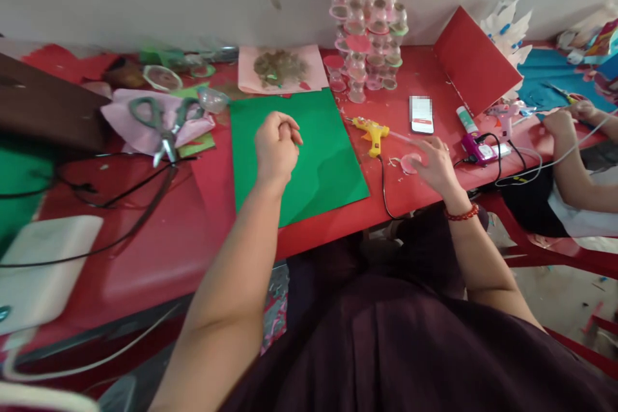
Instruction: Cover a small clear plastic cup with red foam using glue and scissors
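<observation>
My left hand (275, 148) hovers over a green paper sheet (318, 161) on the red table (159, 251), its fingers curled into a loose fist; what it holds, if anything, is hidden. My right hand (434, 164) rests on the table to the right, fingers spread flat and touching a small round pink piece (409, 163). A yellow glue gun (373, 132) lies just left of that hand, its black cord (385, 196) running off the front edge. A phone (421, 114) lies beyond it.
Scissors (164, 122) on pink paper lie at back left. A tower of clear cups with pink and green lids (367, 26) stands at the back. A red card (476, 61) leans nearby. Another person's arm (574, 161) works at right. Cables and a white box (43, 270) sit left.
</observation>
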{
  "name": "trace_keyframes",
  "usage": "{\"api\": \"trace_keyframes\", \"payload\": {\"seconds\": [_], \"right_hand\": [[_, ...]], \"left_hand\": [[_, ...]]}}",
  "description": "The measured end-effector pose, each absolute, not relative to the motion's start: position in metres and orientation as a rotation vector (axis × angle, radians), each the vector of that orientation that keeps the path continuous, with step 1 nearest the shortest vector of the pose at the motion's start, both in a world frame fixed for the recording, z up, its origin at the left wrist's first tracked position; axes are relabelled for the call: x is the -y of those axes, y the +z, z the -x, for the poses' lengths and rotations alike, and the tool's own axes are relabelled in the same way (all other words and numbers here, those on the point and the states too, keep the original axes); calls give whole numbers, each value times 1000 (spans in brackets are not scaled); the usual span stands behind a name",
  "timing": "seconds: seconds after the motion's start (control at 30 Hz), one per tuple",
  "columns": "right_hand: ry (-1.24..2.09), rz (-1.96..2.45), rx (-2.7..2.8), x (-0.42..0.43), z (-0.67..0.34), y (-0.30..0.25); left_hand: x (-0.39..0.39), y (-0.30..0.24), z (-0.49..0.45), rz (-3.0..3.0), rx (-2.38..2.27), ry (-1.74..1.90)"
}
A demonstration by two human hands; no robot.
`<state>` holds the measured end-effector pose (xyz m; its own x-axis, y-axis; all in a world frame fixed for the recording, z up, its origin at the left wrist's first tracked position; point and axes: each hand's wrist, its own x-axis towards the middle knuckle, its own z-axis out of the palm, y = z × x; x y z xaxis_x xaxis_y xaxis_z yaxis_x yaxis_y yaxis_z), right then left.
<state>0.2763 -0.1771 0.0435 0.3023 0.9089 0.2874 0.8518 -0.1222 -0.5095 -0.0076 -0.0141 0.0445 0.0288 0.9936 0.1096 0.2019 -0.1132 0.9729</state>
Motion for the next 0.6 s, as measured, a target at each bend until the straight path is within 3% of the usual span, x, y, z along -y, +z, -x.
{"api": "trace_keyframes", "payload": {"seconds": [0.2,0.33,0.43,0.6], "right_hand": [[218,2028,1450,175,-294,29],[363,1779,1223,145,-263,39],[480,1552,1335,126,-216,37],[510,1405,1667,132,-184,20]], "left_hand": [[19,41,-11,-1128,-1169,1217],[30,47,-16,-1206,-967,1058],[43,49,-26,-1221,-786,769],[45,34,-27,-1099,-681,808]]}}
